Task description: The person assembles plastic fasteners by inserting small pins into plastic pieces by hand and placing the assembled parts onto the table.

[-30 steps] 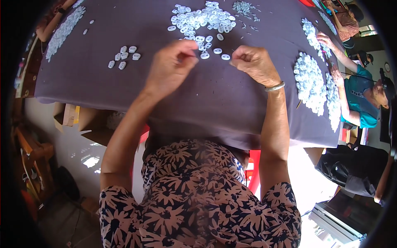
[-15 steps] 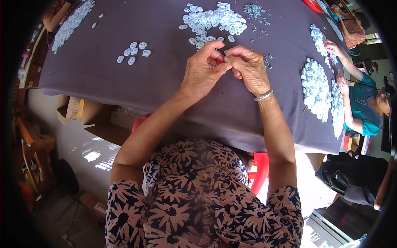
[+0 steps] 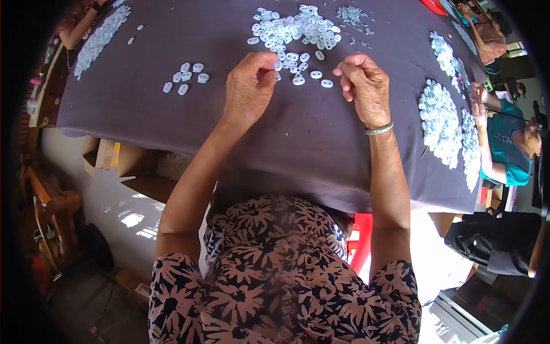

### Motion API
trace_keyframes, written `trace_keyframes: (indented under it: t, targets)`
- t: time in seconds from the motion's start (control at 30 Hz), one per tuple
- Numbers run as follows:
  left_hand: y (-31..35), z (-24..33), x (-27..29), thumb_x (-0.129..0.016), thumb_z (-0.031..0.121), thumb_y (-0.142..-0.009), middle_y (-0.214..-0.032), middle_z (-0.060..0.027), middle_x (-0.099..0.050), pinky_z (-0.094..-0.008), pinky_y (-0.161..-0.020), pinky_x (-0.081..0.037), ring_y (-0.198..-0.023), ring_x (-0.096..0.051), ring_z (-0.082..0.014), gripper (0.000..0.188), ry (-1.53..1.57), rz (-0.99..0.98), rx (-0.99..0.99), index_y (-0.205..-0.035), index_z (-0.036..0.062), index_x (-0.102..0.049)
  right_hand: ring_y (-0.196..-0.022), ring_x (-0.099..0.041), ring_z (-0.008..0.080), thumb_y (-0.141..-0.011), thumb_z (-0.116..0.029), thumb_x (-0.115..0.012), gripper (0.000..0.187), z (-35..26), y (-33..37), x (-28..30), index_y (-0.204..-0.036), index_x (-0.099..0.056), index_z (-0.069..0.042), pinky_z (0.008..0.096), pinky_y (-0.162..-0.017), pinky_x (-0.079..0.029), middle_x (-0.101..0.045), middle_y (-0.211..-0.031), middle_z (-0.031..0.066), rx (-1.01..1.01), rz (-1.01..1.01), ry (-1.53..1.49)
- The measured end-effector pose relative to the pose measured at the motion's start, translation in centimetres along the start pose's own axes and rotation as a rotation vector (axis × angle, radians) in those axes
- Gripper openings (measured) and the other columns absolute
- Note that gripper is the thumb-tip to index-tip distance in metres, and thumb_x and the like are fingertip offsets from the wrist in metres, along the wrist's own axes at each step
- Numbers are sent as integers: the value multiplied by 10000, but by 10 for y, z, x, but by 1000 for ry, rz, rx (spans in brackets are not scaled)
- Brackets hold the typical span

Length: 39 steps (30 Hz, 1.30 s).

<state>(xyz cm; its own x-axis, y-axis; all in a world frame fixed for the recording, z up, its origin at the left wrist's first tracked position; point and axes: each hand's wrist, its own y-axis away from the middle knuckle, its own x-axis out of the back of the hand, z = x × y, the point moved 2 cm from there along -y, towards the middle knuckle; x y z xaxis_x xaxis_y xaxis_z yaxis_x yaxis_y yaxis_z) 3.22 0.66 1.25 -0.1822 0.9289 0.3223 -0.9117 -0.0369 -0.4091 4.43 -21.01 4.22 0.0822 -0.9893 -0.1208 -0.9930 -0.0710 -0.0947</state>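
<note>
Got left hand [image 3: 249, 89] above the dark purple-grey cloth-covered table [image 3: 286, 143], with thumb and index finger curved toward each other and a gap between. Cannot tell if gripping anything: seeing 2 white oval plastic-looking pieces with small holes [image 3: 278, 66] right at those fingertips, unclear whether held or lying on the cloth.

Got right hand [image 3: 366, 86] well apart from the left, also above the table, with fingers half curled and thumb near the index finger. Cannot tell if pinching something small. Wearing a silver-coloured bracelet [image 3: 379, 129] at that wrist.

Between the hands: a loose cluster of white pieces [image 3: 298, 81], plus 2 spaced-out white pieces [image 3: 326, 83] toward the right hand. Farther out: a large white heap [image 3: 292, 26], with a small pile of thin grey metal-looking pins [image 3: 350, 14] to its right. Left of the left hand: a separate group of 7 white pieces [image 3: 185, 75].

At the right: a broad white pile [image 3: 440, 126], then a narrower white pile [image 3: 470, 143] by a co-worker in a teal shirt [image 3: 504, 140]. Under the table, left: an open brown cardboard box [image 3: 152, 188].
</note>
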Motion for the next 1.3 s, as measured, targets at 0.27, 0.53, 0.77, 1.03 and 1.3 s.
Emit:
trace_keyframes:
  t: [0.27,0.53,0.77,1.03,1.3]
  targets:
    - [-15,7,-9,-597,37,-779,-844,-39,-559,-345,-696,-488,-795,-582,-233,179,-285,-120,-105,-932,126,-625,-586,-460,33,-876,-70,-595,93,12,-2,-3,-947,-620,-16,181,-466,-381,-568,-776,7,26,-69,81]
    - [-32,10,-17,-618,81,-779,-960,-4,-517,-361,-795,-481,-964,-521,-209,158,-534,-421,-231,-906,174,-625,-564,-433,25,-867,-76,-611,86,13,-2,1,-920,-634,-13,176,-466,-364,-553,-729,-15,30,-69,171]
    - [-25,12,-16,-614,72,-778,-911,-28,-522,-357,-754,-463,-925,-540,-227,100,-471,-336,-332,-856,107,-564,-586,-447,15,-862,-87,-628,70,12,0,-4,-907,-642,-35,172,-493,-374,-558,-717,-43,57,-106,225]
    - [-20,38,-20,-625,39,-776,-825,-66,-614,-353,-669,-492,-747,-613,-257,185,-234,-340,-312,-936,77,-539,-654,-504,31,-838,-67,-650,79,12,6,-12,-904,-647,-24,186,-577,-434,-604,-747,-33,180,-139,370]
    - [-14,44,-20,-654,21,-786,-772,-68,-616,-312,-648,-503,-715,-628,-203,396,-87,-366,-205,-1145,66,-493,-629,-514,37,-827,-49,-617,71,5,8,-13,-887,-640,-20,218,-571,-453,-623,-747,-12,92,-221,449]
